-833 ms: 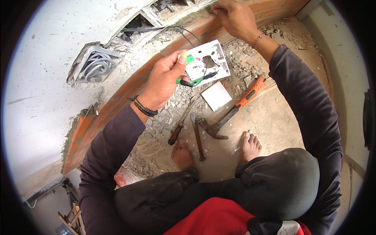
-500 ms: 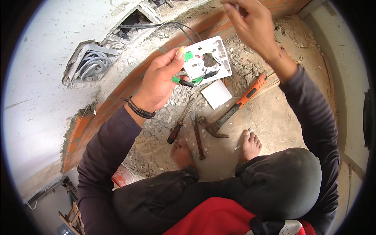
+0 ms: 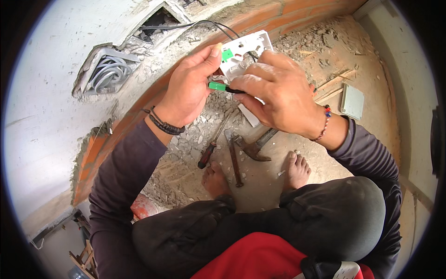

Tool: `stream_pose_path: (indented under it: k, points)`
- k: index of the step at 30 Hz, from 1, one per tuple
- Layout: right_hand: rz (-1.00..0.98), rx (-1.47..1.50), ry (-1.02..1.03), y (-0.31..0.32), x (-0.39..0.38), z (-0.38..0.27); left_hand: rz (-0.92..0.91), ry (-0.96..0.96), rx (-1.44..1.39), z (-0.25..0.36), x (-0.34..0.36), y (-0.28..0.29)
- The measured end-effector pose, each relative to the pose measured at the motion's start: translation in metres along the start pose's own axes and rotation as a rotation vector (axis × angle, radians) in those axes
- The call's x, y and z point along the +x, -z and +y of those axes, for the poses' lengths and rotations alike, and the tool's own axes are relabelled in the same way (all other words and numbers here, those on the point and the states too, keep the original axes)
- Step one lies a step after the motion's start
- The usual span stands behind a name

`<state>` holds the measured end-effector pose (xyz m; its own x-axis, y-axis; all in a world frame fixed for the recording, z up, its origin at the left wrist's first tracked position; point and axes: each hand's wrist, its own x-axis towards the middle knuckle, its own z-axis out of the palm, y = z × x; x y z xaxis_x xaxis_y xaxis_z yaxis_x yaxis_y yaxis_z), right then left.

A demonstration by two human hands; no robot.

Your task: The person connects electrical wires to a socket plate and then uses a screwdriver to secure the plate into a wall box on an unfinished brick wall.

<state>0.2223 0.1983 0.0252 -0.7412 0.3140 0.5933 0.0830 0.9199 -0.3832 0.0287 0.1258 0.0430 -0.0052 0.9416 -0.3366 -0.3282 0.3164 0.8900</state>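
Observation:
My left hand (image 3: 188, 86) is closed on the left edge of a white plastic fibre-optic wall box (image 3: 253, 43), tilted toward me with its inside showing. A green adapter (image 3: 226, 55) sits in the box near my left thumb. Just below, a green connector (image 3: 217, 86) with a black boot sticks out between my hands. My right hand (image 3: 281, 93) is closed around its black end, fingers bent, covering the lower right of the box. Black cables (image 3: 204, 23) run from a hole in the wall to behind the box.
On the floor lie a screwdriver (image 3: 207, 156), a chisel (image 3: 234, 160), a hammer (image 3: 254, 149) partly behind my right hand, and a white square plate (image 3: 249, 115). A pale rectangular cover (image 3: 353, 101) lies by wood strips. Coiled grey cable (image 3: 110, 76) fills a wall recess.
My right hand has come down from the upper right onto the connector's black end. The green connector has shifted up slightly. My left hand still holds the wall box.

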Motion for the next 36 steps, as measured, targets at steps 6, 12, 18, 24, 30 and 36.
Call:
stream_pose_path:
  k: [6,12,18,24,30,36]
  points:
    - [0.045,0.105,-0.065,0.022,0.007,0.000,0.009,-0.075,0.073,0.000,-0.002,0.006]
    - [0.033,0.137,-0.059,0.022,0.006,0.002,-0.011,-0.119,0.159,-0.002,-0.001,0.004]
    - [0.060,0.151,-0.096,0.023,0.008,0.004,0.080,-0.170,0.158,-0.005,-0.002,-0.004]
    - [0.080,0.260,-0.195,0.026,0.011,0.009,0.032,-0.199,0.162,-0.008,-0.003,0.000]
    - [0.031,0.372,-0.290,0.031,0.013,0.003,0.004,-0.173,0.164,-0.002,-0.006,-0.001]
    - [-0.027,0.251,-0.115,0.030,0.011,-0.004,-0.026,-0.159,0.180,0.002,-0.006,0.001]
